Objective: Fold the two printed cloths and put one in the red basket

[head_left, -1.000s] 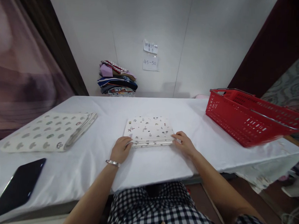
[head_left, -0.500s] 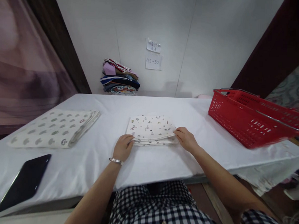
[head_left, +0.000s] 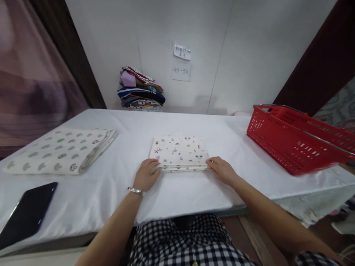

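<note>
A folded white cloth (head_left: 179,150) with small printed figures lies flat in front of me, its stacked layers showing along the near edge. At its near left corner my left hand (head_left: 148,174), with a silver bracelet on the wrist, pinches the layers between thumb and fingers. The near right corner is gripped the same way by my right hand (head_left: 221,169). To the left lies another folded cloth (head_left: 57,149), cream with rows of grey mushroom-like prints; neither hand touches it.
A red plastic basket (head_left: 294,142) with metal handles stands at the right. A black tablet-like slab (head_left: 23,216) lies at the front left. Behind the white-covered table (head_left: 180,199) is a pile of folded fabrics (head_left: 141,90) against the wall, near two paper notes (head_left: 181,72).
My right hand has drawn the near right corner down and slightly inward, so the cloth's layers now lie flatter and more even. My left hand stays at its corner.
</note>
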Available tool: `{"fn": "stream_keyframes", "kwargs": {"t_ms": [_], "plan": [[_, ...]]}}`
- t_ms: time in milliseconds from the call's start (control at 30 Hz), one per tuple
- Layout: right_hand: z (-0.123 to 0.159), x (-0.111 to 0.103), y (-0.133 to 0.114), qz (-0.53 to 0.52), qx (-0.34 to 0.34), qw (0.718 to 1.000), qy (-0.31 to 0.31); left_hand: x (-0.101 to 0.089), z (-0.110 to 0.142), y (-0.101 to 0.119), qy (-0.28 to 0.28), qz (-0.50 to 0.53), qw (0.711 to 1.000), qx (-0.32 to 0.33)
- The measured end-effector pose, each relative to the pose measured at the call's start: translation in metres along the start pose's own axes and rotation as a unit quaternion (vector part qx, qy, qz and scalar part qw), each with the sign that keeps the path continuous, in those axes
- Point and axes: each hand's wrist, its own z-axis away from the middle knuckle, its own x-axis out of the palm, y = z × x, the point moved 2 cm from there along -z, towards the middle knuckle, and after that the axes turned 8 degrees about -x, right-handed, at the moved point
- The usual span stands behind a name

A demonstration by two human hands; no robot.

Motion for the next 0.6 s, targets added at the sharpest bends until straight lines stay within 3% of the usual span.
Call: {"fn": "stream_keyframes", "kwargs": {"t_ms": [233, 367, 600], "plan": [[-0.017, -0.012, 0.012, -0.011, 0.001, 1.0, -0.008, 0.002, 0.001, 0.0, -0.005, 0.009, 1.0, 0.027], [-0.027, -0.019, 0.02, 0.048, 0.044, 0.997, 0.036, 0.003, 0.001, -0.001, -0.015, 0.017, 0.999, 0.035], [-0.006, 0.009, 0.013, 0.009, 0.031, 0.999, 0.006, 0.002, 0.0, -0.001, -0.027, 0.009, 0.999, 0.028]]}}
